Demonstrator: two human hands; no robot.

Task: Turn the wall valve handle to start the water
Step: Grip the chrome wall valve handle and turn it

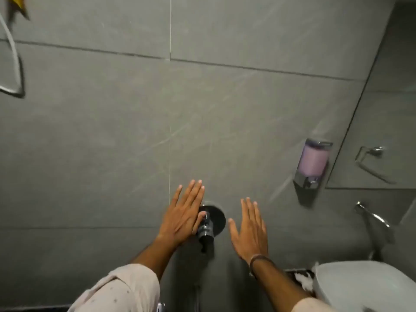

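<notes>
Hands are hovering flat against the grey wall, flanking the valve handle (205,229) low on its round plate. Left hand (183,213) is spread, thumb touching the handle as if lining up; right hand (248,229) is waiting alongside, fingers splayed, grasping nothing.

a bathroom. grey wall tiles (112,136), a soap dispenser (314,164), a mirror (382,122), a white basin (364,287) with its tap (371,215).

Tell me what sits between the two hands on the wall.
In the head view, the valve handle and its round dark wall plate lie between the left hand and the right hand. The left thumb touches the valve; the right hand stays apart.
</notes>
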